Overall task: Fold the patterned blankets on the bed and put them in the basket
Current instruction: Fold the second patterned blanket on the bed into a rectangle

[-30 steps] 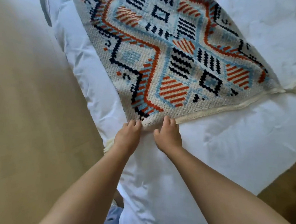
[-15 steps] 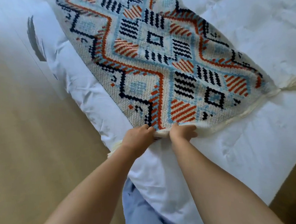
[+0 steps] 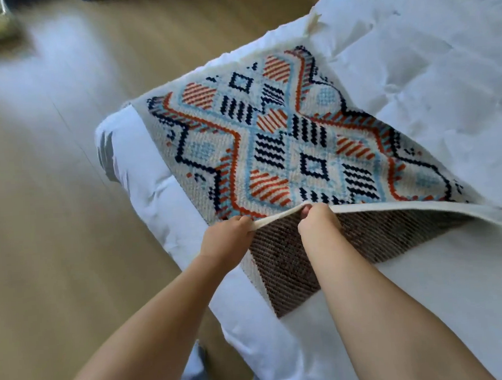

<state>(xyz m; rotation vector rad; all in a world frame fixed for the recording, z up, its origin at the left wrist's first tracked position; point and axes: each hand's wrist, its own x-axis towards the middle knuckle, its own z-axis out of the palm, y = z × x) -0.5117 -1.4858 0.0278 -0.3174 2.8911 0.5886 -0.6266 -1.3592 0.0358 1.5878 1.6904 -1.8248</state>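
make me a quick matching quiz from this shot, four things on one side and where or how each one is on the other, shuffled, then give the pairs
Things:
1. patterned blanket
2. left hand
3. white duvet
4. wooden floor

Place or state:
A. beside the bed, on the picture's left
B. spread on the bed, near edge lifted
C. pinching the blanket's cream edge
D. lying under the blanket

Pairs: 1-B, 2-C, 3-D, 4-A

Soft, even daylight — no hard shadows, just dim shade under the lifted blanket [image 3: 285, 146] edge, right below the right hand [image 3: 316, 224]. Floor [image 3: 55, 231] far left of the left hand [image 3: 226, 241] smears w/ motion blur, pale glare streaks across it. Wide-angle bend at edges — blanket weave near both hands stays fairly sharp.
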